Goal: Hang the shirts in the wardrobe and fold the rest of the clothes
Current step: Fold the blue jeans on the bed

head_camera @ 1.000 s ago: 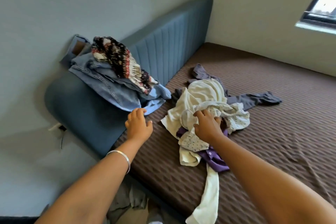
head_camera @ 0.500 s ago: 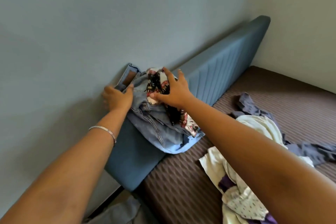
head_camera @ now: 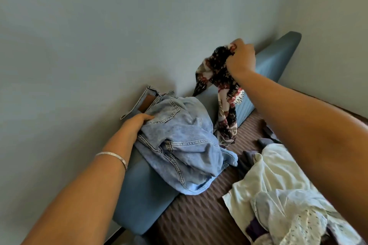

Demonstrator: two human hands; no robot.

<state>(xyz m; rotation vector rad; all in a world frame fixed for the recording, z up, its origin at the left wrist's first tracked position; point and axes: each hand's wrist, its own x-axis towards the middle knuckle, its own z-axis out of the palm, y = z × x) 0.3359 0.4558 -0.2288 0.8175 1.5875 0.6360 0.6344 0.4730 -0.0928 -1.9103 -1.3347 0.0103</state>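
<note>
Left hand (head_camera: 137, 123) fingertips hidden under jeans (head_camera: 179, 145), so grip not clear; hand rests at waistband, bracelet (head_camera: 112, 156) on wrist. Jeans heaped on headboard (head_camera: 274, 59), hanging onto mattress (head_camera: 199, 215). Right hand (head_camera: 241, 59) curled tight around patterned garment (head_camera: 223, 93), lifted above headboard, its end touching mattress. Pile of light clothes (head_camera: 278, 195) cut off at lower right edge.

Jeans (head_camera: 179, 141) lt blue denim; scarf (head_camera: 221, 77) black/red/cream print; headboard (head_camera: 143, 195) blue; mattress (head_camera: 199, 221) brown ribbed; top (head_camera: 278, 181) cream.
</note>
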